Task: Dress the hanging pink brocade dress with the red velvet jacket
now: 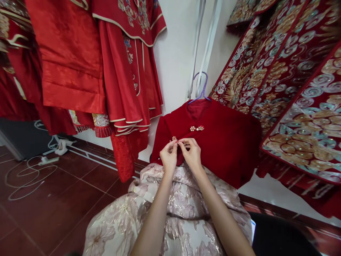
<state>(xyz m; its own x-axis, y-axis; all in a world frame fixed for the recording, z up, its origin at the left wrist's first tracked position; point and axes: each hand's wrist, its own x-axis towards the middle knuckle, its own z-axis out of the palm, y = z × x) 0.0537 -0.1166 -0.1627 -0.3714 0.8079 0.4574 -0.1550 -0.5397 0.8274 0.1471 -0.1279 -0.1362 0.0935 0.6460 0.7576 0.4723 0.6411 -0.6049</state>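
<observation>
A dark red velvet jacket hangs in front of me on a purple hanger. Near its neck, a jewelled flower clasp joins the two front edges. Lower down, my left hand and my right hand meet at a second flower clasp. Both hands have thumb and forefinger pinched together, almost touching each other. Part of this clasp shows above the left fingers; the rest is hidden behind the fingertips. Pale floral brocade fabric lies below, under my forearms.
Red garments hang at the left, and heavily embroidered ones at the right. A white metal rack base stands low at the left. A white cable and a power strip lie on the tiled floor.
</observation>
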